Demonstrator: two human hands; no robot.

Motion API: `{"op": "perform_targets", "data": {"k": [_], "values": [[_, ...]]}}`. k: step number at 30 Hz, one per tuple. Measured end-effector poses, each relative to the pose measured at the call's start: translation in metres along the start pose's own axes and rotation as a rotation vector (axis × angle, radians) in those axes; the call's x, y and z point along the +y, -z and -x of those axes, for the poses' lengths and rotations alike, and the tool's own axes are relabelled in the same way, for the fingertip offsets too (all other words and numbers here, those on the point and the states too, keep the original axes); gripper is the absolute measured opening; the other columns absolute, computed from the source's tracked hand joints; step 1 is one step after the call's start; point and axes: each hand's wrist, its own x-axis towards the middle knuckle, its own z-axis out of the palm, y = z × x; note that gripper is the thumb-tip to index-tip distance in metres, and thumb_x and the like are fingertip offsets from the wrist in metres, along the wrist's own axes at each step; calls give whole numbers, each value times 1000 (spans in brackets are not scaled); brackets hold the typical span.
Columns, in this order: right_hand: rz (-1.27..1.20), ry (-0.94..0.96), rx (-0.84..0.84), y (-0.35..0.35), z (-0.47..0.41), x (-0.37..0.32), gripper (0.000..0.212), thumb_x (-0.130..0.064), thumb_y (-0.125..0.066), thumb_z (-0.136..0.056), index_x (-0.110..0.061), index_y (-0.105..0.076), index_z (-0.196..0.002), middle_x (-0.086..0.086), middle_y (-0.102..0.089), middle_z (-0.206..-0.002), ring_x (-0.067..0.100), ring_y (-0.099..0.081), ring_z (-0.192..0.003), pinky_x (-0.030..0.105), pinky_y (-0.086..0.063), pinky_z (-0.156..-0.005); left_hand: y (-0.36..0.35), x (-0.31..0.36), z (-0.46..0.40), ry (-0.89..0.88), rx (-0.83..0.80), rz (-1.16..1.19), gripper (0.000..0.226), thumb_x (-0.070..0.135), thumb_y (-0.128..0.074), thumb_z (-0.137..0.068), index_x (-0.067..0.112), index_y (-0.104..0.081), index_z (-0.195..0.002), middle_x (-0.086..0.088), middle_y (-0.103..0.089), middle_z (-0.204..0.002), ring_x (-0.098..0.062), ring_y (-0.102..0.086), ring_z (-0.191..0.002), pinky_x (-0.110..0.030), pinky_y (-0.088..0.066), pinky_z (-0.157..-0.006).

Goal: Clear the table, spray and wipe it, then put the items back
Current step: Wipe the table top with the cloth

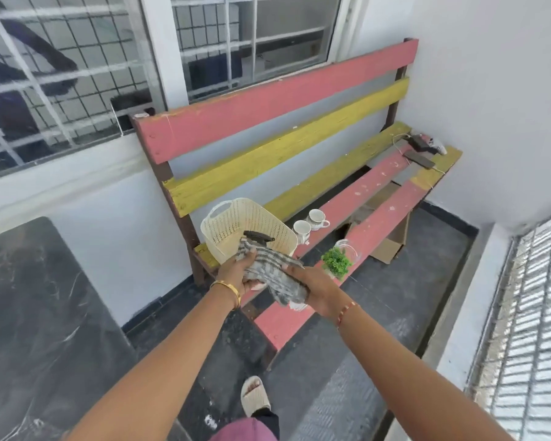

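Both hands hold a grey striped cloth (269,271) over the near end of a pink and yellow slatted bench (379,214). My left hand (236,272) grips the cloth's left side; a black spray trigger (257,236) pokes up just above it, its bottle hidden by the cloth. My right hand (312,286) grips the cloth's lower right end. A cream plastic basket (245,227) stands on the bench just behind my hands. Two white cups (310,225) sit to its right, and a small green plant in a clear jar (337,261) stands near my right hand. The dark marble table (35,329) lies at the left.
A phone, cable and a small dark object (422,151) lie at the bench's far end. A cardboard box (392,240) sits on the floor under the bench. White walls close in on the right, barred windows behind. My sandalled foot (255,396) is on the dark floor.
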Motion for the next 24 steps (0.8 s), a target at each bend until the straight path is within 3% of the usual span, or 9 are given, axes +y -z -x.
{"op": "perform_targets", "data": {"k": [2,6,10,13,15,17,20,24], "values": [[-105,-19,-10,7,-19,-11,13,-14,-67,-84,-2,-67,-90,12,-70,-85,22,-66,-71,28,-54,-65,-14,9,-16,11,-2,0,13,22,-60,-88,12,-56,-96,-1,-58,-82,-17,-56,-67,-22,-49,-43],[-157,-5,-8,14,-50,-32,14,-11,-68,-82,-5,-66,-94,13,-66,-91,24,-59,-73,32,-50,-69,-27,23,-43,25,51,16,12,26,-65,-84,16,-57,-82,-7,-63,-88,-18,-59,-72,-22,-50,-43],[-152,19,-57,10,-74,-64,11,0,-58,-86,-6,-63,-94,8,-72,-84,20,-69,-71,30,-57,-66,-27,39,-64,4,96,-19,12,24,-64,-85,16,-57,-80,-3,-60,-83,-20,-57,-78,-25,-52,-53],[-54,48,-92,-1,-98,-88,18,6,-58,-79,-5,-60,-93,15,-67,-94,30,-65,-87,40,-54,-80,-29,51,-79,-26,158,30,15,17,-59,-89,19,-52,-76,-2,-56,-85,-15,-54,-72,-26,-47,-61],[42,46,-73,-9,-116,-105,19,9,-60,-75,-5,-61,-88,16,-65,-90,31,-63,-83,39,-54,-75,-27,58,-92,-41,213,41,9,16,-58,-90,13,-56,-98,-5,-56,-106,-21,-58,-87,-31,-50,-72],[133,66,-59,-16,-137,-119,18,11,-63,-74,-5,-63,-83,15,-64,-84,29,-62,-78,38,-53,-70,-25,64,-108,-28,267,11,45,15,-60,-89,2,-44,-129,-13,-52,-124,-30,-56,-104,-37,-50,-84],[281,107,-58,-27,-173,-139,19,6,-68,-71,-13,-65,-73,14,-65,-85,26,-60,-82,43,-51,-76,-21,78,-135,7,349,63,31,2,-57,-88,-1,-49,-117,-13,-50,-112,-26,-49,-99,-37,-50,-79],[463,142,-88,-40,-215,-154,16,3,-68,-75,-12,-61,-73,7,-62,-78,21,-56,-74,33,-47,-65,-14,89,-171,102,495,119,20,-1,-53,-88,2,-58,-107,-14,-50,-104,-25,-49,-97,-28,-53,-58]]}}
